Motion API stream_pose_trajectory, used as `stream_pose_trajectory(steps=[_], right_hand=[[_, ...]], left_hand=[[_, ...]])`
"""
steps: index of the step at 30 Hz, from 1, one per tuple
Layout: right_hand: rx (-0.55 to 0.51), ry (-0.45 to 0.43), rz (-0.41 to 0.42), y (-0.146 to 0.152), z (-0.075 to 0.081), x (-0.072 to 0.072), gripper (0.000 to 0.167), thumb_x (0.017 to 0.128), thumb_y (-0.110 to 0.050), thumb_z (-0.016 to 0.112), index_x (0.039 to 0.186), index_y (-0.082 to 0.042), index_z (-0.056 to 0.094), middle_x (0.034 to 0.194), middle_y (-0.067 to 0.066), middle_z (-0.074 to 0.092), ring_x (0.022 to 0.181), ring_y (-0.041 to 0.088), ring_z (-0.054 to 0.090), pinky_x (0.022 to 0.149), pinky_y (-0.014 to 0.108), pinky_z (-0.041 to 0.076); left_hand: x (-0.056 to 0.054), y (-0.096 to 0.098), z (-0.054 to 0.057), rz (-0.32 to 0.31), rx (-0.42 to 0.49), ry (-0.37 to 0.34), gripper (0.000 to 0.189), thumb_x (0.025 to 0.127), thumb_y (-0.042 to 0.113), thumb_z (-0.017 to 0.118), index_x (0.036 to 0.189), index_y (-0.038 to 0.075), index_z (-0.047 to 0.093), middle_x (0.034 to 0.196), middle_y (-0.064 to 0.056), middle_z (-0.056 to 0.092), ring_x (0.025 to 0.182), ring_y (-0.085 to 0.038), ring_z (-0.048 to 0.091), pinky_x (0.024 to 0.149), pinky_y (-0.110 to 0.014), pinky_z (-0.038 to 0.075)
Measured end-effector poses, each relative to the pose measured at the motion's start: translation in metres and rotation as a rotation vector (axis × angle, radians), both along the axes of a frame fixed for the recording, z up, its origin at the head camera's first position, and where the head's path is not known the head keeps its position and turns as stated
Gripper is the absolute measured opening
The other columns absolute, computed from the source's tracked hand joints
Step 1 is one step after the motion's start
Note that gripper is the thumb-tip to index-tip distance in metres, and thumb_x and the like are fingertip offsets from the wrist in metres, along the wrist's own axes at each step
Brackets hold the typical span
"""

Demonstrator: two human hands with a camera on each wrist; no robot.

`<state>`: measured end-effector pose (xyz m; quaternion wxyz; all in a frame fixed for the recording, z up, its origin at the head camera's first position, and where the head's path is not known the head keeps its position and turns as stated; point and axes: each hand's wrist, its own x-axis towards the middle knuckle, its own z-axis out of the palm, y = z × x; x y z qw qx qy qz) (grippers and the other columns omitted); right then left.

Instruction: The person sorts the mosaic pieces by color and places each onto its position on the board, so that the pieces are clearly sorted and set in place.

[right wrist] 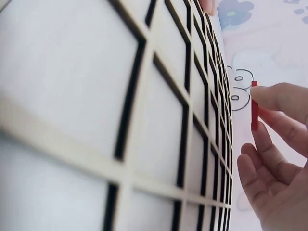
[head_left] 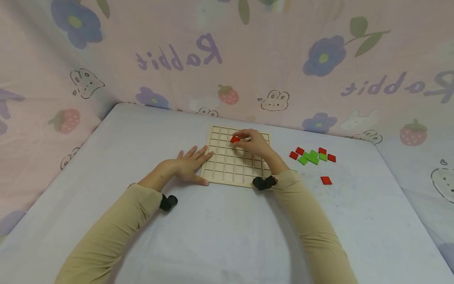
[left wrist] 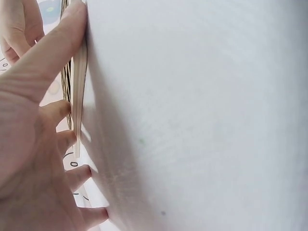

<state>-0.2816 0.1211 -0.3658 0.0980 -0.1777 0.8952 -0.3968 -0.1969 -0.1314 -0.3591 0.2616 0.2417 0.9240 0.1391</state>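
Pinching a red tile by the fingertips, our right hand holds it above the far part of the grid board. Our left hand spreads wide against the board's left edge. Loose tiles lie to the right on the table. A slipping pinch could land the tile askew; weak left-hand bracing could let the board shift.

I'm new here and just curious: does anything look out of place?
Nothing looks spilled. One red tile lies apart from the red and green tiles grouped right of the grid board. Also odd: "Rabbit" lettering on the backdrop reads backwards.
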Motion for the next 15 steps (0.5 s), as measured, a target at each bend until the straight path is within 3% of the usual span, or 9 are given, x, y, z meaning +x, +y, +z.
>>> stream_pose_trajectory(steps=[6,15], right_hand=[[-0.014,-0.035,0.013,-0.012,-0.001,-0.001,0.041,0.088,-0.021,0.069,0.126,-0.008,0.062,0.118,0.013,0.064,0.103,0.026,0.059,0.085,0.036,0.050],[0.025,0.008,0.039,-0.024,-0.010,-0.008,0.038,0.088,-0.022,0.070,0.123,-0.009,0.064,0.111,0.011,0.066,0.101,0.024,0.060,0.088,0.036,0.049]], left_hand=[[-0.001,0.000,0.001,-0.008,0.000,-0.001,0.099,0.087,0.050,0.064,0.156,0.017,0.000,0.161,-0.011,-0.014,0.146,-0.040,-0.015,0.110,-0.068,-0.006],[0.000,0.001,0.002,-0.015,0.002,0.007,0.099,0.087,0.050,0.064,0.156,0.016,0.001,0.161,-0.012,-0.013,0.146,-0.041,-0.013,0.110,-0.068,-0.005]])
